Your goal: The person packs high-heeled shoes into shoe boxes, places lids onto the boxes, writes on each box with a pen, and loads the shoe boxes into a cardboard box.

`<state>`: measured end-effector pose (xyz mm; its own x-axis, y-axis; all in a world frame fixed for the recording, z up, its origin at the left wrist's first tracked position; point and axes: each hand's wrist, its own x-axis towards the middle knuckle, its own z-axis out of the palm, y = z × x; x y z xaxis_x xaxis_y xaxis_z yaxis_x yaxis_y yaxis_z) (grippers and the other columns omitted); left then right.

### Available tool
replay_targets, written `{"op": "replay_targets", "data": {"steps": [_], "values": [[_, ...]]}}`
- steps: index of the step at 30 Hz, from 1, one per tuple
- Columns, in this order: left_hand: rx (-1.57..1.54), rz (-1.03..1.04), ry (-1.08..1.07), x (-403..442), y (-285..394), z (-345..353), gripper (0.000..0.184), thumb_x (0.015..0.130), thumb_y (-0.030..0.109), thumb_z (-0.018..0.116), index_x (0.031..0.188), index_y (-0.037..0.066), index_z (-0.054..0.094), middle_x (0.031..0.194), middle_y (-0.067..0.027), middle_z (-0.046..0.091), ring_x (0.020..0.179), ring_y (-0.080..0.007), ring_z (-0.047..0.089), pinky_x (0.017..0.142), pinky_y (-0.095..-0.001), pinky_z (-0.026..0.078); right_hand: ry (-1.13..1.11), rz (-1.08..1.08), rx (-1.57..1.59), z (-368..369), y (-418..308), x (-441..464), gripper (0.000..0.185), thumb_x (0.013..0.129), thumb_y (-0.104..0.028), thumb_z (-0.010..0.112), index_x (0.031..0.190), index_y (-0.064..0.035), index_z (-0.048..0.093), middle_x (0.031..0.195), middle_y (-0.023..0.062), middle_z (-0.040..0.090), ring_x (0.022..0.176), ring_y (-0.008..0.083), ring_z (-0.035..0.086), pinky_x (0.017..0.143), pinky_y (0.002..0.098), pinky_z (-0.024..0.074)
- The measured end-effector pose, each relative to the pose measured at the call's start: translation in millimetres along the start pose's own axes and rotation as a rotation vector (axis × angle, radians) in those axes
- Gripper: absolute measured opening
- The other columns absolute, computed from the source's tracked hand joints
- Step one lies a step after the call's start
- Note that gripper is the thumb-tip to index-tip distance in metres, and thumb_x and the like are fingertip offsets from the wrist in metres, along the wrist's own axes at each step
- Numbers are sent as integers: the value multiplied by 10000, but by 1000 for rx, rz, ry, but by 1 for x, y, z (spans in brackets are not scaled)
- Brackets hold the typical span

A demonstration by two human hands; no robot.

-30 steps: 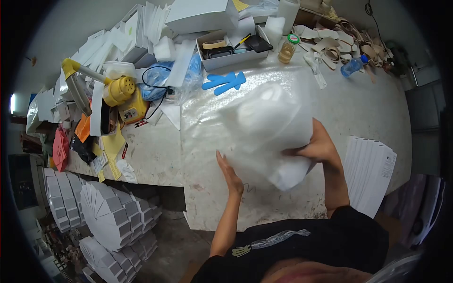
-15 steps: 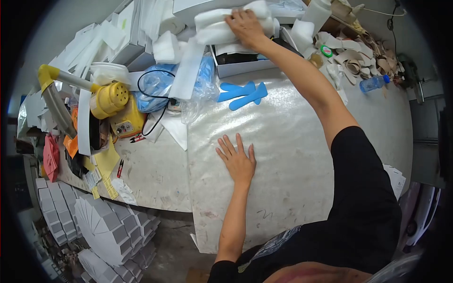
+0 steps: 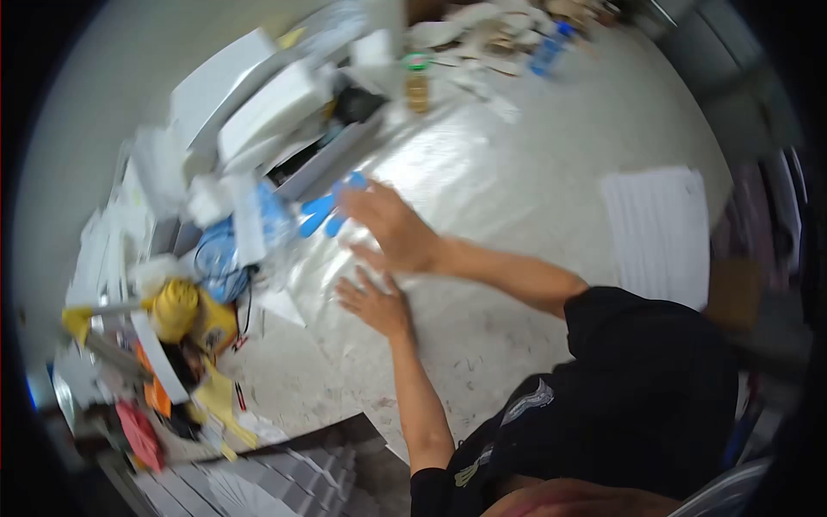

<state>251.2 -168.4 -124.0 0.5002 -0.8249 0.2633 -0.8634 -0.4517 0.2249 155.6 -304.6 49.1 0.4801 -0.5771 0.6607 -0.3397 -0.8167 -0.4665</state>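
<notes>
My left hand (image 3: 375,303) lies flat on the pale tabletop (image 3: 482,345), fingers spread, holding nothing. Just above it is my right hand (image 3: 392,226), blurred by motion, with thumb and fingers apart and nothing seen between them. Its fingertips cover part of the blue flat pieces (image 3: 319,214). Behind them, white foam (image 3: 271,116) rests on top of an open box (image 3: 327,159) that holds dark items.
A jar with a green lid (image 3: 417,82) and a blue-capped bottle (image 3: 548,53) stand at the back. White sheets (image 3: 659,233) are stacked at the right. A yellow device (image 3: 177,308), blue plastic (image 3: 226,254) and papers crowd the left.
First my right hand put the white foam onto the box at the back; now it has come back near my left hand, empty. The view has turned, shifting everything in the frame.
</notes>
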Motion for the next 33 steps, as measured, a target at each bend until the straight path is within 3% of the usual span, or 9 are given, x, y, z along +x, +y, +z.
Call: {"op": "replay_targets", "data": {"steps": [5, 10, 11, 14, 17, 20, 22, 29, 33], "values": [[-4, 23, 7, -3, 7, -7, 642, 964, 521, 483, 1418, 67, 453, 1498, -292, 320, 1430, -463, 204, 1173, -564, 141, 234, 517, -404, -280, -54, -195, 221, 801, -51, 750, 1005, 5, 686, 938, 128, 716, 830, 257, 704, 755, 343, 551], [99, -30, -38, -9, 18, 2, 649, 987, 501, 435, 1410, 10, 429, 1477, -296, 342, 1407, -473, 232, 1167, -569, 144, 514, 1079, -526, -558, 35, -339, 603, 926, -373, 655, 1335, 49, 518, 1307, 180, 584, 1192, 247, 544, 1006, 354, 426], [119, 69, 210, -26, 32, 32, 549, 1003, 400, 450, 1328, -42, 479, 1369, -301, 457, 1315, -475, 367, 1119, -555, 252, 450, 1125, -221, -563, 46, -363, 650, 925, -394, 647, 1367, 51, 480, 1337, 174, 559, 1217, 244, 521, 1020, 348, 414], [-681, 295, -280, -138, 196, 19, 333, 950, 156, 521, 1176, -87, 544, 1119, -278, 599, 1072, -431, 536, 959, -472, 419, 337, 1292, 376, -559, 87, -451, 729, 913, -438, 634, 1413, 52, 428, 1364, 144, 532, 1234, 241, 500, 1034, 336, 403], [-1035, 315, -787, -264, 365, 17, 370, 1001, 237, 479, 1168, -88, 534, 1102, -306, 603, 1058, -463, 553, 960, -489, 430, 404, 1475, 809, -543, 69, -434, 620, 879, -424, 643, 1307, 7, 517, 1189, 129, 612, 1057, 266, 598, 920, 390, 490], [-816, -366, -1051, -308, 486, 17, 814, 958, 630, 377, 1379, -64, 440, 1430, -325, 410, 1343, -422, 394, 1129, -492, 285, 332, 1338, 944, -564, 122, -475, 654, 897, -429, 603, 1361, 11, 470, 1255, 145, 587, 1125, 287, 576, 975, 407, 466], [-858, -654, -1028, -276, 475, -41, 835, 915, 673, 460, 1316, -57, 522, 1300, -327, 535, 1232, -411, 516, 1062, -488, 374, 290, 1391, 1104, -563, 97, -454, 685, 915, -469, 552, 1377, 24, 445, 1272, 160, 574, 1145, 308, 561, 990, 407, 455], [-1807, -431, -1196, -274, 251, -124, 515, 863, 369, 755, 1197, -4, 633, 1040, -98, 674, 953, -165, 616, 828, -329, 510, 4, 662, 1384, -472, 32, -520, 566, 1020, -392, 367, 1437, -11, 398, 1469, 150, 443, 1335, 297, 433, 1117, 440, 363], [-1909, -360, -815, -290, 43, -185, 560, 879, 435, 721, 1233, 17, 607, 1040, -56, 670, 911, -138, 617, 813, -320, 516, 95, 1120, 1160, -325, -87, -469, 626, 938, -405, 524, 1404, 3, 436, 1357, 115, 517, 1228, 252, 492, 1055, 391, 393]]}}
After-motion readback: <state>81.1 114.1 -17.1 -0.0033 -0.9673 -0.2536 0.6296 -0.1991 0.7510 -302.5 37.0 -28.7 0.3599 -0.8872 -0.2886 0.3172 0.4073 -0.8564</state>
